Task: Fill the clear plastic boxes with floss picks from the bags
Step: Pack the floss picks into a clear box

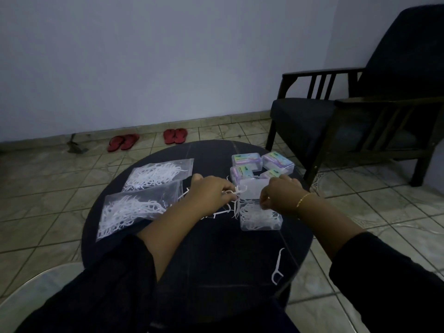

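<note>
- Left hand [211, 192]: fingers curled, pinching a small bunch of white floss picks [236, 191] at the fingertips, just left of the open clear box [260, 218].
- Right hand [280, 193]: fingers curled down over the far edge of the open clear box, at the hinge line with its raised lid [254, 188]. Whether the fingertips pinch a pick or only the box edge cannot be told. A gold bracelet [303, 199] sits on this wrist.
- Open clear box: stands on the dark round surface [216, 260] directly under and nearer than the right hand; it holds a tangle of white picks.
- Loose picks [222, 212]: a few lie on the surface between the two hands, beside the left wall of the box. One single pick [278, 266] lies well nearer than the right hand, close to the surface edge.
- Bags: two clear zip bags of picks lie left of the left hand, one farther bag [158, 174] and one nearer bag [137, 210], the nearer one overlapping the farther.
- Closed labelled boxes [262, 164]: four in a cluster just beyond the right hand, touching one another.
- Surroundings: a dark armchair [360, 111] beyond and right of the right hand; two pairs of red sandals [146, 140] on the tiled floor by the wall, beyond the left hand.
</note>
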A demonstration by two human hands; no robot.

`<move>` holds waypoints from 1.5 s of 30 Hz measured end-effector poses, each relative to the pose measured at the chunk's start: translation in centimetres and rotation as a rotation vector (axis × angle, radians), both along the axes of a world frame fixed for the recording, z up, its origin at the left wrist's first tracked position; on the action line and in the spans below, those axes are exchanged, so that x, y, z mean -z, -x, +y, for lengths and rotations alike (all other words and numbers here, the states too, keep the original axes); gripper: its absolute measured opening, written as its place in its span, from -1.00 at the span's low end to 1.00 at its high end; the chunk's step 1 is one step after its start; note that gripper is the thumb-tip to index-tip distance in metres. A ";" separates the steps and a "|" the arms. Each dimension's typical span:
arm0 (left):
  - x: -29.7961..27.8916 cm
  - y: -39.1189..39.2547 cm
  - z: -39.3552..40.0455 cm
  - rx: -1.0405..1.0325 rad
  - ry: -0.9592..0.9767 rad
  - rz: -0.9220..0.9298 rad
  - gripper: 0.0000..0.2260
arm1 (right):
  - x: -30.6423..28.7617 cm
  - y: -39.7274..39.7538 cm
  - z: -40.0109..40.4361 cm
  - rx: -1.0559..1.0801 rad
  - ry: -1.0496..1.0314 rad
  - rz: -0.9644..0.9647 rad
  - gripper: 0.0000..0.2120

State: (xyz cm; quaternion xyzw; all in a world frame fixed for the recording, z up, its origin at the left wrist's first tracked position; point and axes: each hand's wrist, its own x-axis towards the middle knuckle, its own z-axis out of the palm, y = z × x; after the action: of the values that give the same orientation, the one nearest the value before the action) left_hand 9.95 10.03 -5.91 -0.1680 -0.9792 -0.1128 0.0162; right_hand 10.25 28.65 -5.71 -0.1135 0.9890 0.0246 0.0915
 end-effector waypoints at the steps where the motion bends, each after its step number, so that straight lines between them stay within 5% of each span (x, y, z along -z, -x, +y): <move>1: 0.1 0.2 0.2 0.017 0.004 0.004 -0.75 | 0.4 0.1 0.0 0.008 0.006 0.001 -0.74; 16: 2.1 1.1 5.0 0.136 0.121 -0.019 -0.62 | 0.5 -0.5 2.8 0.122 0.168 0.025 -0.74; 28: 3.7 -0.1 1.2 0.046 -0.043 -0.037 -0.67 | 1.8 -1.1 2.2 0.128 0.190 0.057 -0.60; 38: 3.7 -0.7 4.2 0.124 0.027 -0.038 -0.60 | 1.5 -1.1 1.8 0.096 0.237 0.031 -0.74; 45: 3.6 -0.8 2.9 0.113 0.021 -0.035 -0.52 | 1.6 -1.0 1.5 0.052 0.165 0.016 -0.56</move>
State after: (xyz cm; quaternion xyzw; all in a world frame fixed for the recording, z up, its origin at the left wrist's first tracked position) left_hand 10.72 12.92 -9.52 -0.2212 -0.9694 -0.1064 -0.0092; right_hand 11.20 30.12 -7.27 -0.0950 0.9910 -0.0584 0.0744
